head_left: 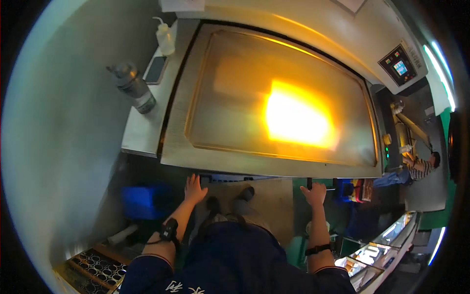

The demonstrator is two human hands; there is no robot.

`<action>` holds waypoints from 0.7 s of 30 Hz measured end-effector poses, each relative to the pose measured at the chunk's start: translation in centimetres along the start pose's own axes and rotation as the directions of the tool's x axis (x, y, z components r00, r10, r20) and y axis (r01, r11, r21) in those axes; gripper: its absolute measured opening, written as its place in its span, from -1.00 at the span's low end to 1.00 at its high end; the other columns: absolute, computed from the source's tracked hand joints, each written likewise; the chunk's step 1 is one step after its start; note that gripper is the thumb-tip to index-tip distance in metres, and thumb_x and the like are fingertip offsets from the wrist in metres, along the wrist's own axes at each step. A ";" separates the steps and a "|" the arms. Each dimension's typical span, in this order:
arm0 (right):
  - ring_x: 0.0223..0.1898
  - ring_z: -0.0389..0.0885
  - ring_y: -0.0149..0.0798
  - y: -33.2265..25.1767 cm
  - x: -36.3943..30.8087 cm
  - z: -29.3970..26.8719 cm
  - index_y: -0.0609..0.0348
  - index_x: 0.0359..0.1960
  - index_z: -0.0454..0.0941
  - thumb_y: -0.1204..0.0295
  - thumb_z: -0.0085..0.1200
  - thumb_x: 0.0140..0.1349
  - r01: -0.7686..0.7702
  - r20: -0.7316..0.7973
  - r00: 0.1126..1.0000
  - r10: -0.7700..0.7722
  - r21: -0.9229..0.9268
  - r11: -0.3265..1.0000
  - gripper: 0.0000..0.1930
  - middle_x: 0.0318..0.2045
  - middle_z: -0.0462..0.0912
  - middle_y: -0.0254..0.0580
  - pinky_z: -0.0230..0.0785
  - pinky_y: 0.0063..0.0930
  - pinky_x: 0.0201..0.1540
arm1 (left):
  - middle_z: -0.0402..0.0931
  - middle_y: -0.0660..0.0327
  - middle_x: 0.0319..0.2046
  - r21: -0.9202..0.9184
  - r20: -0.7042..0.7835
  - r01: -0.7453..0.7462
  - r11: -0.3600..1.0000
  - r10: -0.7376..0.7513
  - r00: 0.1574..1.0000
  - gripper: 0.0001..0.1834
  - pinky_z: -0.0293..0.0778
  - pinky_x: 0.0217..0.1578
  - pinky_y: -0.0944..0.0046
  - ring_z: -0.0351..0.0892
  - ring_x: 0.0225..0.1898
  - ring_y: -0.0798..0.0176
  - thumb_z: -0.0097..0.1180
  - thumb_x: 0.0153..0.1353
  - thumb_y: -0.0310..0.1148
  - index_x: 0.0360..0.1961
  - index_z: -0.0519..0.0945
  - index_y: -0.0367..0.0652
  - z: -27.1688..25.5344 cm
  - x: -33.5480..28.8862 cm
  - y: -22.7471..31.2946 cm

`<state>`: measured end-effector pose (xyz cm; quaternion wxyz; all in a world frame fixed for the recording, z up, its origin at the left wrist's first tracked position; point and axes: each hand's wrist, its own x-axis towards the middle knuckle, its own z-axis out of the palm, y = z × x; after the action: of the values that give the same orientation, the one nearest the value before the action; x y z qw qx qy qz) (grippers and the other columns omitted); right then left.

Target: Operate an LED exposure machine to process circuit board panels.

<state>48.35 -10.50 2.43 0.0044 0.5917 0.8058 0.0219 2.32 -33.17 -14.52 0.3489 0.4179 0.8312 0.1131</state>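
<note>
The steel worktop (177,149) shines with yellow light. Below its front edge, a black handle (309,183) sits by the right hand (316,194), whose grip I cannot tell; the left hand (195,191) is spread, empty. A light, even touch seems best there. Around: a water bottle (134,89) left, a control panel (400,67) right.

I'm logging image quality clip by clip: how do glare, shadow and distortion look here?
Head view: yellow-white glare burns out detail on the metal panel; head view: black curved corners and strong fisheye distortion; head view: shade dims the blue container, while the left hand and right hand are readable against the darker background.
</note>
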 end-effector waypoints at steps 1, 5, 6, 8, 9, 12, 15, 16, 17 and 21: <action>-0.26 0.53 0.11 2.0 -0.7 1.4 0.22 -0.61 0.58 -0.12 0.29 -0.06 -0.012 0.005 1.000 0.012 -0.118 0.993 -0.45 -0.48 0.59 -0.01 0.33 0.01 -0.10 | -0.09 0.03 0.48 0.029 0.007 -0.020 0.999 0.020 1.000 -0.14 -0.01 0.38 -0.23 -0.17 0.49 -0.19 0.18 0.15 -0.03 0.41 0.17 -0.17 -0.3 1.5 2.5; -0.27 0.53 0.09 3.4 -1.5 1.1 0.13 -0.62 0.56 -0.10 0.28 -0.06 -0.003 0.091 0.996 0.016 -0.142 0.990 -0.51 -0.51 0.56 -0.03 0.31 -0.02 -0.14 | -0.14 0.00 0.49 0.024 0.193 -0.173 0.985 0.165 0.967 -0.17 0.02 0.36 -0.25 -0.17 0.49 -0.20 0.14 0.21 -0.04 0.42 0.15 -0.17 0.0 9.0 7.0; -0.27 0.53 0.09 2.4 -0.8 1.2 0.13 -0.62 0.56 -0.10 0.28 -0.06 0.033 0.098 0.995 -0.019 -0.144 0.989 -0.51 -0.51 0.56 -0.03 0.31 -0.02 -0.14 | -0.14 0.00 0.49 0.008 0.181 -0.144 0.990 0.140 0.974 -0.17 0.02 0.36 -0.25 -0.17 0.49 -0.20 0.14 0.21 -0.04 0.42 0.15 -0.17 1.8 10.6 3.6; -0.28 0.52 0.08 -0.8 0.9 1.8 0.11 -0.53 0.56 -0.06 0.30 -0.05 0.114 0.187 0.978 -0.097 -0.084 0.990 -0.55 -0.48 0.57 -0.07 0.30 -0.01 -0.13 | -0.15 -0.01 0.49 0.279 -0.567 -0.283 0.918 0.395 0.723 -0.15 0.06 0.32 -0.31 -0.13 0.48 -0.21 0.14 0.21 0.00 0.42 0.15 -0.17 7.2 13.1 -4.8; -0.28 0.52 0.08 0.8 0.2 1.1 0.11 -0.53 0.56 -0.06 0.30 -0.05 0.089 0.199 0.978 -0.059 -0.142 0.986 -0.55 -0.48 0.57 -0.07 0.30 -0.01 -0.13 | -0.15 0.00 0.49 0.250 -0.502 -0.254 0.935 0.349 0.792 -0.13 0.06 0.31 -0.33 -0.13 0.47 -0.21 0.14 0.20 0.03 0.42 0.14 -0.16 7.6 14.2 -0.5; -0.25 0.54 0.07 1.8 -0.3 -0.3 0.08 -0.40 0.56 0.02 0.32 -0.04 0.110 0.238 0.967 -0.094 -0.056 0.992 -0.60 -0.41 0.59 -0.12 0.30 -0.02 -0.14 | -0.16 0.01 0.50 0.256 -0.355 -0.127 0.958 0.215 0.910 -0.09 0.07 0.29 -0.38 -0.11 0.47 -0.22 0.14 0.18 0.10 0.43 0.14 -0.15 4.1 14.2 7.8; -0.15 0.56 0.05 0.8 0.8 -1.5 0.04 -0.25 0.56 0.10 0.33 -0.02 0.058 0.310 0.947 -0.085 0.095 0.994 -0.61 -0.28 0.63 -0.15 0.28 -0.03 -0.06 | -0.21 0.02 0.51 0.313 -0.202 -0.033 0.949 0.101 0.974 -0.03 -0.01 0.31 -0.41 -0.16 0.48 -0.23 0.10 0.17 0.20 0.45 0.10 -0.14 4.2 13.8 9.9; -0.15 0.56 0.05 1.1 1.1 -1.3 0.04 -0.25 0.56 0.10 0.33 -0.02 0.058 0.317 0.945 -0.087 0.098 0.994 -0.61 -0.28 0.63 -0.15 0.28 -0.03 -0.06 | -0.19 0.02 0.51 0.334 -0.179 -0.010 0.942 0.073 0.981 -0.01 -0.05 0.33 -0.41 -0.17 0.48 -0.23 0.10 0.15 0.21 0.46 0.09 -0.13 4.0 13.5 11.3; -0.13 0.56 0.05 1.7 1.2 -1.1 0.05 -0.23 0.56 0.10 0.33 -0.02 0.082 0.305 0.946 -0.106 0.091 0.992 -0.60 -0.28 0.63 -0.14 0.26 -0.01 -0.01 | -0.17 0.02 0.50 0.358 -0.156 0.011 0.934 0.049 0.987 0.00 -0.09 0.34 -0.41 -0.17 0.48 -0.24 0.10 0.14 0.23 0.46 0.08 -0.12 4.0 13.5 12.5; -0.08 0.55 0.05 2.5 1.7 -0.9 0.06 -0.19 0.57 0.09 0.32 -0.01 0.168 0.312 0.928 -0.204 0.139 0.976 -0.57 -0.27 0.63 -0.12 0.18 0.03 0.13 | -0.14 0.02 0.49 0.492 -0.134 -0.044 0.869 0.126 0.983 0.09 -0.07 0.31 -0.44 -0.13 0.46 -0.27 0.14 0.08 0.31 0.47 0.06 -0.12 4.9 13.0 11.9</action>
<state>50.19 -8.17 3.44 0.1061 0.5073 0.8466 -0.1206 7.68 -16.17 -18.73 0.1583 0.5178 0.8392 -0.0509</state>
